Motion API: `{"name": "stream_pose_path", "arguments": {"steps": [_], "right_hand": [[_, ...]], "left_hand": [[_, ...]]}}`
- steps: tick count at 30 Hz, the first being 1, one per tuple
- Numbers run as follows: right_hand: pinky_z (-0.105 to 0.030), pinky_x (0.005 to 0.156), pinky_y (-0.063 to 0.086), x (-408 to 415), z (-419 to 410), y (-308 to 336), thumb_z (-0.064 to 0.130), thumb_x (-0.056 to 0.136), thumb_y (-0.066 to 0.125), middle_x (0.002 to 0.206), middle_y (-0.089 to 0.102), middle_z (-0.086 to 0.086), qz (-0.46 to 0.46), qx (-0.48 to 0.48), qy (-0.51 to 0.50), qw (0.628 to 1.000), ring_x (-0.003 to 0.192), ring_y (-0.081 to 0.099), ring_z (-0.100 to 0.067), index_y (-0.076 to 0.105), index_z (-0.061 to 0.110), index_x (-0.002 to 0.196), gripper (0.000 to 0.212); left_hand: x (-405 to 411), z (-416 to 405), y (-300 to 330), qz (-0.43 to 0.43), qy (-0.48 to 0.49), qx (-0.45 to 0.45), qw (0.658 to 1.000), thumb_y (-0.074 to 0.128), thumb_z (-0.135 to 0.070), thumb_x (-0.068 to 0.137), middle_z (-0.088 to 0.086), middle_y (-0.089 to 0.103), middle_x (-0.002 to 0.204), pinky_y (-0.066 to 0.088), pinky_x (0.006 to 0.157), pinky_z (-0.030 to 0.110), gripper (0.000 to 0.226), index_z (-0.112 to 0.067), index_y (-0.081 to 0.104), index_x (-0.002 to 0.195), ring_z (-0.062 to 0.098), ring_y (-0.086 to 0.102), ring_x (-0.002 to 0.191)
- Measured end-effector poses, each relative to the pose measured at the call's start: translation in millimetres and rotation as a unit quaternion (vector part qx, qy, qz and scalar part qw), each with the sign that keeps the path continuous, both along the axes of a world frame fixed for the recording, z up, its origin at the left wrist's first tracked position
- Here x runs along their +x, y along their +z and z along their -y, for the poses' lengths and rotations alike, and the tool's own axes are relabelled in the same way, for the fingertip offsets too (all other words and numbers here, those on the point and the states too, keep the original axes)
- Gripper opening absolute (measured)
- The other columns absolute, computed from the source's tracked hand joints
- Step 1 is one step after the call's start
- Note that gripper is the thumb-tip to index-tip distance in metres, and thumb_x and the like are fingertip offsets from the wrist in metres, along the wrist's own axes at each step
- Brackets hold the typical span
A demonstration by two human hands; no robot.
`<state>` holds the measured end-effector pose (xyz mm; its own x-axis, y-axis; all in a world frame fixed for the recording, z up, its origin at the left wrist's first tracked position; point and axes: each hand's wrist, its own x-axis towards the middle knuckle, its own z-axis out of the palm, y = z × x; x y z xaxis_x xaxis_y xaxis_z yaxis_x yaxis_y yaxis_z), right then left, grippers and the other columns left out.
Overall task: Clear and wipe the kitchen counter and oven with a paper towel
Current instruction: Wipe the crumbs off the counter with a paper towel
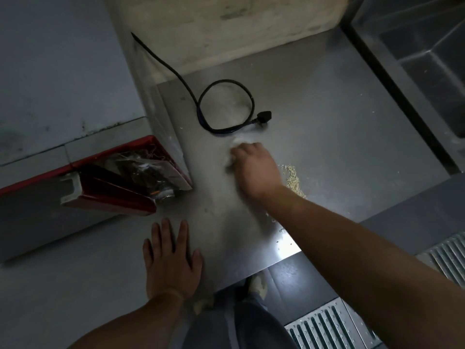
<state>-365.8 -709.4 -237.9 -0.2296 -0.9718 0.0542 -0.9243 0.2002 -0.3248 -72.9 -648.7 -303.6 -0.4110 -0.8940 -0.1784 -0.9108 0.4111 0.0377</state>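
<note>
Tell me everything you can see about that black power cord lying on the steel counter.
The black power cord looks like a rubbery cable. It comes down from the upper left along the wall, curls into one loose loop on the steel counter, and ends in a black plug lying flat, not plugged into anything visible. Its far end runs out of sight. The loop's near edge lies just beyond the white paper towel held in the right hand; whether they touch is unclear through blur.

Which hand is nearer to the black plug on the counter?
Right. The right hand, holding the paper towel, is just below the plug; the left hand rests flat near the counter's front edge.
</note>
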Motion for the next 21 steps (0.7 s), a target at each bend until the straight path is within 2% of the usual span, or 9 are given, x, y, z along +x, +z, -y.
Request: {"name": "stream_pose_path", "arguments": {"steps": [3, 6, 9, 12, 15, 18, 21], "right_hand": [[-0.038, 0.083, 0.046, 49.6, -12.5, -3.4, 0.017, 0.075, 0.071, 0.107, 0.067, -0.013, -0.016, -0.022, 0.146, 0.989, 0.096, 0.058, -0.035, 0.070, 0.009, 0.110, 0.037], [-0.040, 0.088, 0.045, 71.9, -27.1, -14.7, 0.018, 0.083, 0.060, 0.117, 0.064, -0.013, -0.035, 0.039, 0.210, 0.976, 0.110, 0.055, -0.037, 0.067, 0.011, 0.120, 0.038], [-0.042, 0.090, 0.049, 56.0, -39.7, -18.3, 0.014, 0.084, 0.062, 0.125, 0.063, -0.013, -0.029, 0.041, 0.172, 0.984, 0.117, 0.055, -0.038, 0.067, 0.010, 0.121, 0.038], [-0.041, 0.088, 0.053, 18.9, -49.5, -18.4, 0.011, 0.081, 0.070, 0.121, 0.065, -0.015, -0.040, 0.017, 0.113, 0.993, 0.106, 0.061, -0.038, 0.069, 0.007, 0.118, 0.037], [-0.040, 0.079, 0.054, -15.5, -59.2, -15.4, 0.007, 0.077, 0.069, 0.114, 0.067, -0.016, -0.060, 0.020, 0.020, 0.998, 0.091, 0.060, -0.039, 0.071, 0.005, 0.108, 0.031], [-0.042, 0.078, 0.049, -27.7, -54.9, -12.1, 0.008, 0.079, 0.064, 0.109, 0.067, -0.016, -0.068, 0.048, -0.079, 0.993, 0.093, 0.056, -0.041, 0.070, 0.006, 0.105, 0.027], [-0.039, 0.077, 0.050, -13.2, -35.6, -9.8, 0.014, 0.081, 0.061, 0.105, 0.069, -0.014, -0.057, -0.006, -0.076, 0.995, 0.092, 0.058, -0.038, 0.071, 0.007, 0.103, 0.025]], "left_hand": [[-0.2, -1.7, 1.3, -0.004, 0.000, 0.009, 1.000, 0.039, -0.052, 0.084, 0.021, 0.025, 0.160, 0.018, 0.115, 0.061, 0.077, -0.021, 0.035, 0.154, 0.043, 0.018, 0.147], [0.0, 0.3, 3.0, -0.010, -0.004, 0.014, 1.000, 0.040, -0.052, 0.083, 0.022, 0.026, 0.159, 0.018, 0.115, 0.061, 0.078, -0.019, 0.036, 0.153, 0.044, 0.019, 0.147], [-0.7, 0.7, 7.3, -0.020, -0.002, 0.024, 1.000, 0.040, -0.052, 0.081, 0.023, 0.028, 0.158, 0.019, 0.115, 0.061, 0.078, -0.018, 0.039, 0.152, 0.045, 0.021, 0.146], [-2.7, -0.3, 11.9, -0.032, -0.002, 0.031, 0.999, 0.041, -0.051, 0.079, 0.023, 0.031, 0.157, 0.019, 0.114, 0.061, 0.079, -0.017, 0.042, 0.150, 0.045, 0.023, 0.145], [-3.1, 1.5, 14.3, -0.034, 0.000, 0.035, 0.999, 0.040, -0.051, 0.079, 0.023, 0.031, 0.157, 0.019, 0.115, 0.061, 0.078, -0.017, 0.042, 0.150, 0.044, 0.024, 0.145], [-3.4, -0.3, 16.9, -0.027, 0.005, 0.048, 0.998, 0.039, -0.052, 0.080, 0.022, 0.029, 0.159, 0.018, 0.116, 0.060, 0.078, -0.018, 0.041, 0.151, 0.043, 0.022, 0.146], [-3.2, -0.6, 16.0, -0.025, 0.003, 0.052, 0.998, 0.039, -0.051, 0.080, 0.022, 0.029, 0.159, 0.018, 0.116, 0.060, 0.078, -0.019, 0.042, 0.150, 0.043, 0.022, 0.146]]}}
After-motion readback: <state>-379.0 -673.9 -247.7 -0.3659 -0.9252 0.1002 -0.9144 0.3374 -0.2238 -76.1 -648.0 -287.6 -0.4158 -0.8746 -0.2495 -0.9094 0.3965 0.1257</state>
